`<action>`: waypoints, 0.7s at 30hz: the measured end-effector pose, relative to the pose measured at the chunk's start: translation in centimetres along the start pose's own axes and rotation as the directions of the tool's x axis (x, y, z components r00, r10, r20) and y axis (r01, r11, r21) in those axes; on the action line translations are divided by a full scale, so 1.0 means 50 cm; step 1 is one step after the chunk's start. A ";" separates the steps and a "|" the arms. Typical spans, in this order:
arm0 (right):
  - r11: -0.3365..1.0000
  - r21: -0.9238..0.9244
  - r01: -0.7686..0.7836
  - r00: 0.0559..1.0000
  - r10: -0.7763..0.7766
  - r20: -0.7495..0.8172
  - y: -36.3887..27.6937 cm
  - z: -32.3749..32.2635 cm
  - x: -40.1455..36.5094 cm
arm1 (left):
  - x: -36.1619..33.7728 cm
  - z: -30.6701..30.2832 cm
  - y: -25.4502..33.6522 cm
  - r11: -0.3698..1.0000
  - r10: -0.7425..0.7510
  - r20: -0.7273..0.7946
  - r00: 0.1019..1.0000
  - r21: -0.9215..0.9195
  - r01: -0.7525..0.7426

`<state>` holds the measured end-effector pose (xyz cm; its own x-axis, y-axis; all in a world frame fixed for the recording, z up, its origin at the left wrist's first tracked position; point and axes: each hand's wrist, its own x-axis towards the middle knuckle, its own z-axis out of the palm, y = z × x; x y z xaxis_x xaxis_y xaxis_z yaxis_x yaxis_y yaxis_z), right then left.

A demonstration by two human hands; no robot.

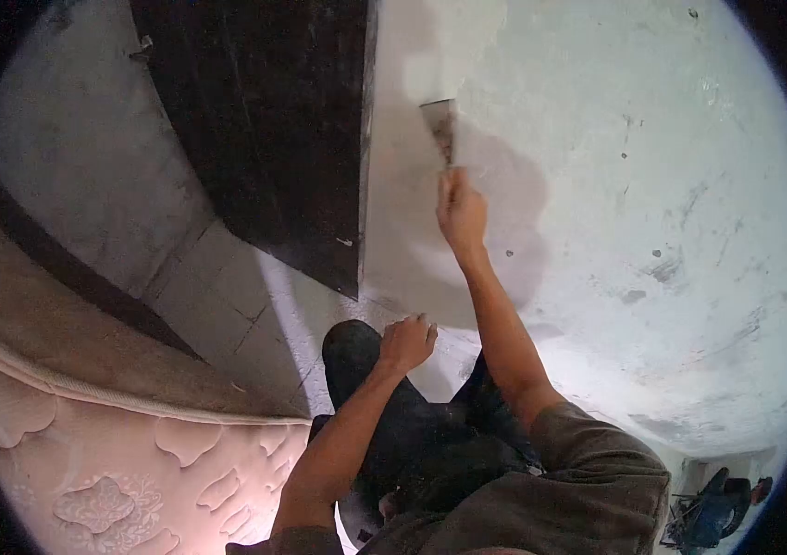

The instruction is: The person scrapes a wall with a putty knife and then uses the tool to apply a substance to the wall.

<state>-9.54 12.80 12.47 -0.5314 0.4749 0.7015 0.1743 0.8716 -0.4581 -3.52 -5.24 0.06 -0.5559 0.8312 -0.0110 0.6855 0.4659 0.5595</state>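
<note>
Head view: right hand (pixel 461 211) grips the putty knife (pixel 439 127), blade above it on the wall (pixel 643 139) (left hand (pixel 405 342) clenched).

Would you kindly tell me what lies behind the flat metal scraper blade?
Behind the flat metal scraper blade is the pale plastered wall, greyer just below; the spot the blade itself covers is hidden.

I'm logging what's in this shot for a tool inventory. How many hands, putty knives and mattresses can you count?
2 hands: left hand, a closed fist; right hand, gripping the tool
1 putty knife
1 mattress
Total: 4
</note>
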 end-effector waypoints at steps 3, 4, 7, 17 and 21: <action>0.993 0.099 0.071 0.995 -0.063 -0.081 -0.001 -0.008 0.017 | -0.003 -0.004 0.001 1.000 -0.006 -0.014 1.000 -0.020 0.006; 0.993 0.096 0.069 0.995 -0.061 -0.085 0.002 -0.012 0.018 | -0.004 -0.011 0.005 1.000 -0.002 -0.011 1.000 -0.022 0.002; 0.985 -0.077 0.156 0.984 -0.149 0.094 0.000 -0.033 0.032 | 0.004 0.010 -0.010 0.999 0.009 -0.022 1.000 -0.046 -0.010; 0.980 0.003 0.200 0.979 -0.200 0.031 -0.015 -0.081 0.078 | 0.000 -0.003 0.001 1.000 -0.015 0.011 1.000 -0.023 0.015; 0.990 0.125 0.070 0.991 -0.083 0.101 -0.010 -0.066 0.045 | -0.007 -0.012 0.007 1.000 -0.003 0.000 1.000 0.019 0.003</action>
<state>-8.11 13.83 16.08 -0.6252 0.3862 0.6782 0.0314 0.8808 -0.4725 -3.36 -5.55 0.77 -0.5578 0.8299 -0.0123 0.6928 0.4737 0.5438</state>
